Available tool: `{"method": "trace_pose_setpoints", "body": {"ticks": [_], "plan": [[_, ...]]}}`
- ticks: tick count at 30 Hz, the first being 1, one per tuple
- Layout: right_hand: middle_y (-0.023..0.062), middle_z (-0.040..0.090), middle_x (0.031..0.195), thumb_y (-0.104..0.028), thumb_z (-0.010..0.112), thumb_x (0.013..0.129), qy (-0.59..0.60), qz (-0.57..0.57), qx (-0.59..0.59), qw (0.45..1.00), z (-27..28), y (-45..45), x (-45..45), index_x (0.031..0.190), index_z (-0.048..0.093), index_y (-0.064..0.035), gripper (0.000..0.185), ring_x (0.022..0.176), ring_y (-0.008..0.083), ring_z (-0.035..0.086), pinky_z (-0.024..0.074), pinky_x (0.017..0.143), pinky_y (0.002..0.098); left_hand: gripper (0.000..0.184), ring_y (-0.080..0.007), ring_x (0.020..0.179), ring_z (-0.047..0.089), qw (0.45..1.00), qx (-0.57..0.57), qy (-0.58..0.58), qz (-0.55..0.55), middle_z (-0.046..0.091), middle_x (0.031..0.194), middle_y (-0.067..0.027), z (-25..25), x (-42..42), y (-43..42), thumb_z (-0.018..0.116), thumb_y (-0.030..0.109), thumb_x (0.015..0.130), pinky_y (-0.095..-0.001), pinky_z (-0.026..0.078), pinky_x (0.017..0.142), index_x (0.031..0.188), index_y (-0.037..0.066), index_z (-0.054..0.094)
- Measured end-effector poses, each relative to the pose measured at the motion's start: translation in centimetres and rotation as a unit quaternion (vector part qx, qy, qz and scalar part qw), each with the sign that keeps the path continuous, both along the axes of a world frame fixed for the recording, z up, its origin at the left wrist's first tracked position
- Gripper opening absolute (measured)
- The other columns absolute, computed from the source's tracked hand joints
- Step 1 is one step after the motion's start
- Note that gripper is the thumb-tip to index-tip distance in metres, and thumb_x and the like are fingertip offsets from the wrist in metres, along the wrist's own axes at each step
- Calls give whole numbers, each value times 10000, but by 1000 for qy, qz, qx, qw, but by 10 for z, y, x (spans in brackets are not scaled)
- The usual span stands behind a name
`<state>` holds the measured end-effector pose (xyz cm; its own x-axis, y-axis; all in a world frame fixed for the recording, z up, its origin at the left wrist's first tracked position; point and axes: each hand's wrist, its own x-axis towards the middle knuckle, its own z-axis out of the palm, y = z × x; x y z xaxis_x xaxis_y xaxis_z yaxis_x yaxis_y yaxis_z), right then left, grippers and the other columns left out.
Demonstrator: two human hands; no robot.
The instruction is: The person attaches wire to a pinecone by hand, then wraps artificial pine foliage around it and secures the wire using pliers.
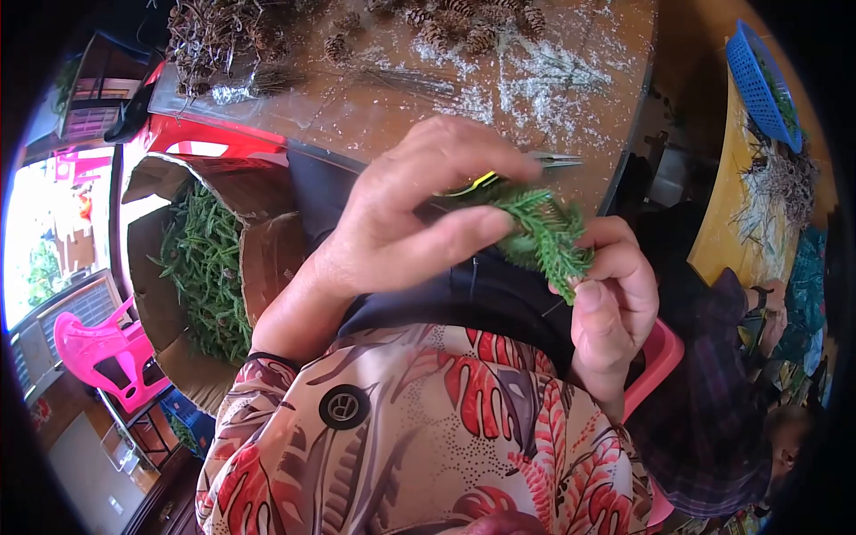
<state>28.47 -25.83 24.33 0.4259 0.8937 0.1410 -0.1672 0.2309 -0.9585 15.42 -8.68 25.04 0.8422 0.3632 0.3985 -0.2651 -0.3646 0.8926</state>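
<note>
One sprig (546,234) slants from the left hand (401,192) down to the right hand (617,299), whose fingertips clamp its lower end. The left thumb touches its upper end; whether that hand grips, I cannot tell.

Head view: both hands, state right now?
Left hand: thumb against the green sprig, forefinger apart from thumb; grip can't be told.
Right hand: closed, pinching the green sprig near its end.
</note>
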Motion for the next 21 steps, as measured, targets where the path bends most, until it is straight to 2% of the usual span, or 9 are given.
{"method": "trace_pose_setpoints", "body": {"ticks": [1, 2, 3, 5, 6, 9, 14, 17, 21], "plan": [[135, 467, 947, -136, 535, 794, 11, -1, -4, 1000, 0, 1, -1, 809, 474, 6, 156, 694, 129, 487, 407, 619, 236, 278, -192, 917, 526, 989, 139, 34, -31, 568, 985, -113, 1, 0, 4, 554, 166, 809, -324, 402, 837, 991, -44, 532], [150, 463, 935, -160, 521, 799, 23, -1, -10, 1000, 0, 2, -2, 812, 462, 1, 173, 659, 144, 493, 418, 579, 244, 278, -192, 917, 526, 989, 138, 34, -33, 568, 985, -113, 2, 1, 1, 554, 166, 809, -324, 402, 837, 991, -44, 532], [150, 463, 935, -160, 521, 799, 25, -3, -13, 1000, 0, 3, -1, 812, 462, 1, 173, 659, 144, 493, 418, 579, 244, 255, -153, 862, 530, 998, 36, 59, 10, 577, 923, -83, 3, 3, -7, 559, 163, 807, -286, 411, 787, 969, -34, 546], [164, 483, 980, -136, 522, 808, 205, 50, -14, 977, 1, 6, 3, 831, 481, 6, 150, 680, 143, 507, 421, 616, 255, 211, -75, 752, 539, 974, -171, 114, 96, 595, 799, -25, 3, 4, -22, 570, 158, 802, -212, 429, 687, 926, -13, 574], [171, 494, 1003, -124, 522, 813, 293, 74, -15, 953, 0, 6, 5, 840, 490, 8, 139, 691, 143, 513, 423, 635, 260, 211, -75, 752, 539, 972, -177, 119, 95, 595, 799, -25, 1, 5, -24, 570, 158, 802, -212, 429, 687, 926, -13, 574], [204, 482, 1033, -128, 489, 830, 389, 120, 6, 913, -9, 8, 12, 862, 482, 8, 140, 669, 161, 522, 432, 618, 278, 210, -30, 653, 507, 934, -317, 143, 86, 590, 764, -10, -6, 11, -20, 564, 189, 801, -170, 400, 568, 913, 11, 575], [240, 455, 1077, -110, 435, 849, 512, 156, 44, 843, -17, 9, 15, 905, 461, 10, 135, 661, 184, 529, 433, 616, 292, 173, -4, 571, 460, 895, -391, 207, 55, 583, 724, 13, -4, 12, -18, 544, 199, 809, -152, 344, 479, 869, 39, 573], [246, 448, 1083, -109, 423, 852, 546, 151, 47, 823, -16, 8, 14, 926, 449, 9, 142, 669, 187, 530, 432, 622, 294, 157, 8, 504, 414, 853, -475, 216, 22, 560, 676, 41, -7, 13, -19, 537, 214, 811, -142, 276, 416, 846, 64, 566], [246, 444, 1078, -111, 412, 854, 558, 159, 52, 813, -17, 11, 14, 941, 436, 9, 151, 678, 183, 528, 432, 633, 299, 140, 6, 476, 407, 823, -525, 218, 8, 542, 669, 46, -5, 14, -18, 531, 198, 814, -136, 257, 386, 843, 63, 558]]}}
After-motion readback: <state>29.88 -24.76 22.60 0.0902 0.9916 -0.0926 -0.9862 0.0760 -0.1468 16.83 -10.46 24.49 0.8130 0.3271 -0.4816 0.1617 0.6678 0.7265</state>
